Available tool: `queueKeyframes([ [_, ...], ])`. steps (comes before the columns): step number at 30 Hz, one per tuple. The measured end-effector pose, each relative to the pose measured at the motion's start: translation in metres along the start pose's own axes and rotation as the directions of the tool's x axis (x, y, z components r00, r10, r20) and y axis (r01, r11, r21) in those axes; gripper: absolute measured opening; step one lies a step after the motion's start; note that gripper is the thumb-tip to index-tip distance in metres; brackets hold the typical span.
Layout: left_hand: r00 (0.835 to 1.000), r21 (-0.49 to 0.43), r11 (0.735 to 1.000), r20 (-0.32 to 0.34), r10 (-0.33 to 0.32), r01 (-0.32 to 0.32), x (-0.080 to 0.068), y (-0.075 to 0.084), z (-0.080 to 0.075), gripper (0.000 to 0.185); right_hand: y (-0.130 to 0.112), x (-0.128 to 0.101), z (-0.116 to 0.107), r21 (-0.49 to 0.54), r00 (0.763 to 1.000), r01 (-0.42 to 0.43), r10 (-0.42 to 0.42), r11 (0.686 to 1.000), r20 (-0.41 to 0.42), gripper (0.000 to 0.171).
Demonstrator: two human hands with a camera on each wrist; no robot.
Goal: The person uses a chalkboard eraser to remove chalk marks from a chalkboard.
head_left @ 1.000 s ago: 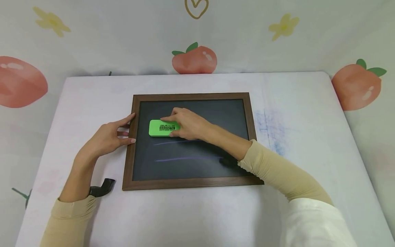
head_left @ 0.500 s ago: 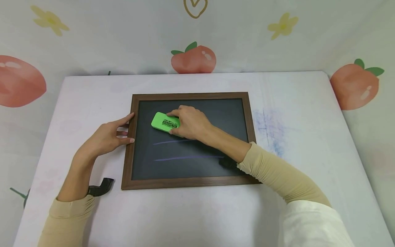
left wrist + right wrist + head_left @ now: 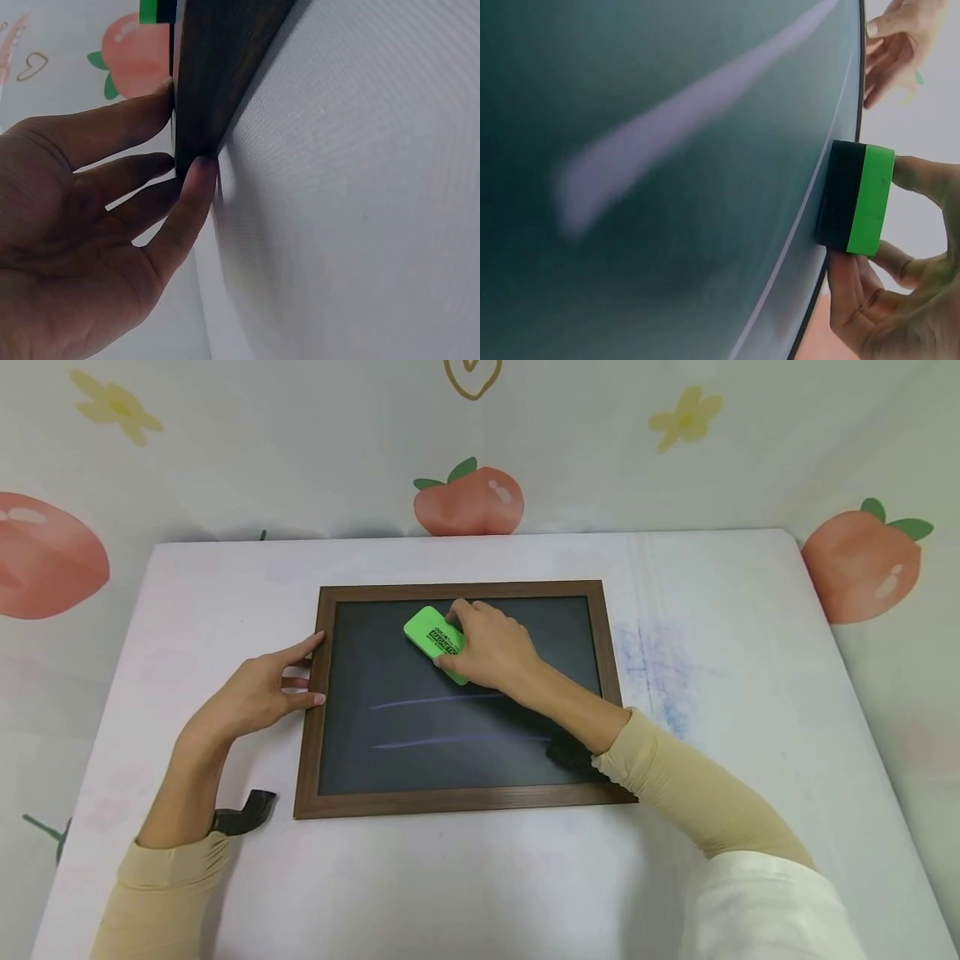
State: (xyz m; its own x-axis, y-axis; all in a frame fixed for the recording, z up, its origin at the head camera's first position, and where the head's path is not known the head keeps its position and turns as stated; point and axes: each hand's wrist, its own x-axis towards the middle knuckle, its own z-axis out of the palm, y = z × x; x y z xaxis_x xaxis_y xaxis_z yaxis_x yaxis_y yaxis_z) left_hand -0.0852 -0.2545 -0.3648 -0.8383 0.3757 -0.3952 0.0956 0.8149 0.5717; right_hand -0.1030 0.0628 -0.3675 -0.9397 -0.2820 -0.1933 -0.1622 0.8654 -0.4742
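Eraser (image 3: 434, 639) moved up-right | long axis diagonal | right hand (image 3: 491, 650) holding

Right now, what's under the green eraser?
The green eraser, gripped by the right hand, rests on the dark chalkboard. Whether any chalk remains beneath it is hidden. Two purple lines show lower down.

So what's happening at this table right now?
A person is working on a dark chalkboard in a brown wooden frame, lying flat on a white table. Their right hand grips a green eraser and presses it against the upper part of the board. Their left hand rests with straight fingers against the frame's left edge. Two pale purple chalk lines run across the board below the eraser.
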Motion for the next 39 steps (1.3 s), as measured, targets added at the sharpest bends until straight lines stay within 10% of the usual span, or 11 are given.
queueKeyframes([
  [39, 1.0, 0.005, 1.0, -0.023, 0.013, -0.013, -0.003, -0.002, 0.001, 0.09, 0.078, -0.037, -0.032, 0.104, 0.988, -0.116, 0.126, 0.988, -0.089, 0.061],
])
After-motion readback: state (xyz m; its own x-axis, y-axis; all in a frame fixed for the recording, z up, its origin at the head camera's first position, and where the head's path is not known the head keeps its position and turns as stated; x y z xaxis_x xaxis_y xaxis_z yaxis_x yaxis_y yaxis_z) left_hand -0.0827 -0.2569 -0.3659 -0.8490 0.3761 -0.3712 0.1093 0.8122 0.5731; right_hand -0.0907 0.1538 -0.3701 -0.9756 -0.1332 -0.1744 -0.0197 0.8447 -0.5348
